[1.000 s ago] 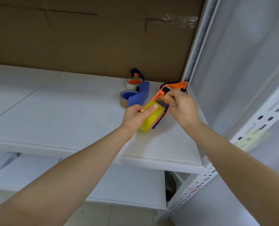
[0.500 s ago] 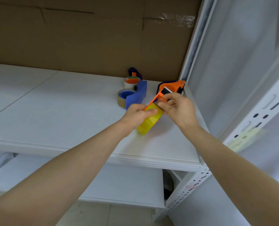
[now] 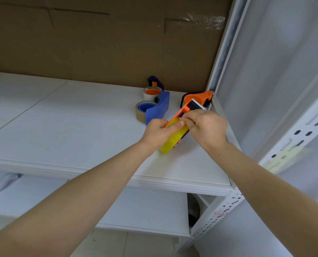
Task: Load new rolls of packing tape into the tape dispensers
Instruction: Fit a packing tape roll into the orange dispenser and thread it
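**Head view: threading the tape.** My left hand (image 3: pixel 159 131) grips the yellow tape roll (image 3: pixel 173 140), thumb across its face. The roll sits in the orange dispenser (image 3: pixel 185 110), low on the right part of the white shelf (image 3: pixel 71 130), and its bottom edge seems to touch the board. My right hand (image 3: pixel 209 127) has curled fingers that pinch at the roll's upper rim. I judge that it holds the loose end, though I cannot make out the strip itself.

**Step in hand, as I judge it.** The end has to be drawn up along the orange arm to the toothed blade (image 3: pixel 197 104). To do this well:
- The left hand should hold the roll steady and let it turn only as the tape is drawn off.
- The strip should run flat and square to the arm, sticky side away from my fingers.
- My fingertips should stay short of the teeth.

**Edges and room.**
- Right: the corner post (image 3: pixel 222 52) stands just beside the blade, so there is little room to swing.
- Left: the blue dispenser (image 3: pixel 159 109) and the brown roll (image 3: pixel 140 113) are near my left knuckles.
- Behind them: a white roll (image 3: pixel 151 93) and a purple dispenser (image 3: pixel 154 81) stand against the cardboard back (image 3: pixel 98 43).
- Toward me and further left: open board runs as far as the shelf's front lip.
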Available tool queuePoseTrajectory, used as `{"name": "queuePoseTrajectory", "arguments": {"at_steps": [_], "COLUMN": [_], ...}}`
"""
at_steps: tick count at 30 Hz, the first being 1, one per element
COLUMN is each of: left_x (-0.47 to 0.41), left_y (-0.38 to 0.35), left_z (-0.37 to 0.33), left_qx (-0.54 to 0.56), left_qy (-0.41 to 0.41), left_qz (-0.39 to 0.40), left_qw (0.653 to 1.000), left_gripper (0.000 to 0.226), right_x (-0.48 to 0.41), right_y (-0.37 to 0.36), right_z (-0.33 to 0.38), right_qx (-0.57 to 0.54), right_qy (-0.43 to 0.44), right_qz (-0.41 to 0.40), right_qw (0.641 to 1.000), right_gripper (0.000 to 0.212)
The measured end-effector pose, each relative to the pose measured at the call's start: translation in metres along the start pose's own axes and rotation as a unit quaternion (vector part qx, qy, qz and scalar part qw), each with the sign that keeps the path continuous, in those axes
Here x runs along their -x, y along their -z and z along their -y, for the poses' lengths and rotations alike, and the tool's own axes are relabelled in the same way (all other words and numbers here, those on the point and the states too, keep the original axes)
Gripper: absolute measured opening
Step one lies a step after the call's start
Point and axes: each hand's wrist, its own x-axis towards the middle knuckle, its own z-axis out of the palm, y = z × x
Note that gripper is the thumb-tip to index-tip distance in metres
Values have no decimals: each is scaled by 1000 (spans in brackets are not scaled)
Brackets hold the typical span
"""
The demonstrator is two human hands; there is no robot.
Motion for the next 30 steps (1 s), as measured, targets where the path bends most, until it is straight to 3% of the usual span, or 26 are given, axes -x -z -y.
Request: {"name": "queuePoseTrajectory", "arguments": {"at_steps": [3,9,11,14,20,25,30], "left_x": [-1,-7,-7,-9,-8,-7,-6], "left_y": [-1,0,3,6,11,14,23], "left_z": [1,-2,-4,-4,-6,-8,-11], "left_qx": [-10,-59,-48,-20,-24,-42,-48], "left_qy": [-12,6,40,70,45,37,67], "left_qz": [4,17,36,68,65,48,96], "left_qw": [1000,998,997,995,997,997,992], "left_gripper": [32,42,33,21,15,19,9], "right_x": [-5,-37,-46,-47,-41,-38,-37], "right_y": [2,27,33,31,27,20,16], "right_z": [-2,-7,-9,-7,-6,-5,-12], "right_qx": [28,-15,-26,4,59,16,-37], "right_qy": [44,-24,-21,-6,31,-15,-55], "right_qz": [17,248,273,265,213,201,203], "right_qw": [998,968,961,964,975,979,977], "right_gripper": [24,20,20,21,24,24,21]}}
